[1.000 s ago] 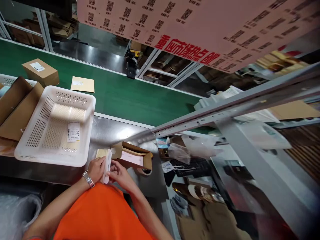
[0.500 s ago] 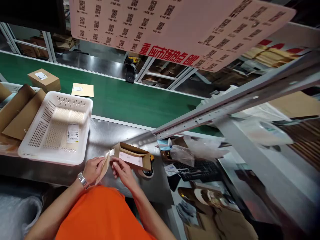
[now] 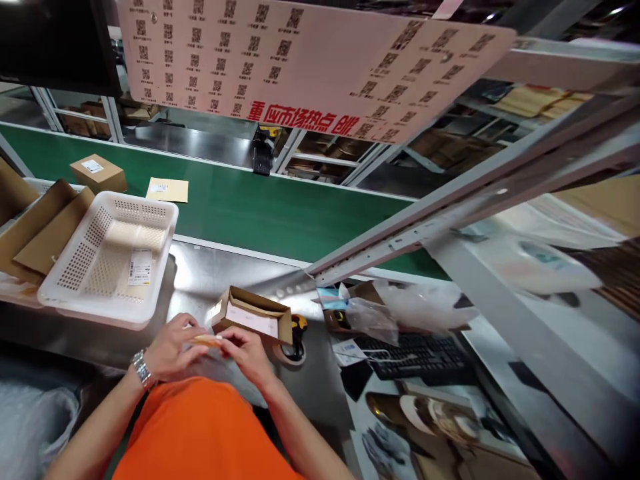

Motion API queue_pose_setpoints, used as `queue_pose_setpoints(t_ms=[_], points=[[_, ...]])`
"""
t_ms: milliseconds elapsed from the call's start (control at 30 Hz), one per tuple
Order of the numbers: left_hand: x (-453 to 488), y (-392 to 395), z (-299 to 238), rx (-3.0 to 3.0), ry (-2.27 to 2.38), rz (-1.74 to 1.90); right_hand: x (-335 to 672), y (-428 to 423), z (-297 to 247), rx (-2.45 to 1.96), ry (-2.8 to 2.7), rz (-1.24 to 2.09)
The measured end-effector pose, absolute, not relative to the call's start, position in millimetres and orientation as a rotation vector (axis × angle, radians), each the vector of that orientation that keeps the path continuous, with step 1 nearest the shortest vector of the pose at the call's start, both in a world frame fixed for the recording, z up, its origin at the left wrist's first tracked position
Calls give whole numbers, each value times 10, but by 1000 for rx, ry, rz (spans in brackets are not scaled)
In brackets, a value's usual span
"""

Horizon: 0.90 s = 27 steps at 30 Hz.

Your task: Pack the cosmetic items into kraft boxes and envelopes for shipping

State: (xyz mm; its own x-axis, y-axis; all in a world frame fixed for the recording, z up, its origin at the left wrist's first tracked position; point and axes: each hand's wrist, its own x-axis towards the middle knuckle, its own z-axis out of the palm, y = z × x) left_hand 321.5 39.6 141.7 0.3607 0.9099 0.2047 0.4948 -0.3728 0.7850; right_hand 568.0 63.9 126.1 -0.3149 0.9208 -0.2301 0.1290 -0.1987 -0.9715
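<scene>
Both my hands meet at the near edge of a steel table [image 3: 210,273]. My left hand [image 3: 173,347], with a metal watch on its wrist, and my right hand [image 3: 247,353] are closed on a small flat tan packet [image 3: 206,340] held level between them. Just beyond the packet lies a small open cardboard box [image 3: 253,319] with a white label inside. A tape roll [image 3: 289,350] sits under the box's right end, beside a yellow and black scanner [image 3: 299,325].
A white perforated basket [image 3: 107,263] with a barcode label stands at left, flat cardboard [image 3: 37,230] beside it. Behind runs a green conveyor [image 3: 260,207] carrying a brown box [image 3: 97,172] and a tan envelope [image 3: 167,190]. A keyboard [image 3: 417,357] and plastic bags [image 3: 400,310] lie at right.
The packet, upright between my hands a second ago, has been turned flat and lowered. My view has tilted so the overhead sheet of codes fills more of the top.
</scene>
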Motion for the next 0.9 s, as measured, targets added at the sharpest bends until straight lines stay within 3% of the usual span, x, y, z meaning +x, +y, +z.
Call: queue_pose_setpoints(t_ms=[267,433,767,900], points=[[3841,250,1402,2015,1127,1074,5840,264,1355,-1242,-1359,1568],[3991,251,1459,2079,1091,955,6016,168,1375,-1264,-1340,1555],[3599,334,1630,2208,1188,761,6654,143,1558,-1381,-1285,1184],[3640,316,1746,2068,1221,779,6869,115,1654,-1239,-1387,1061]])
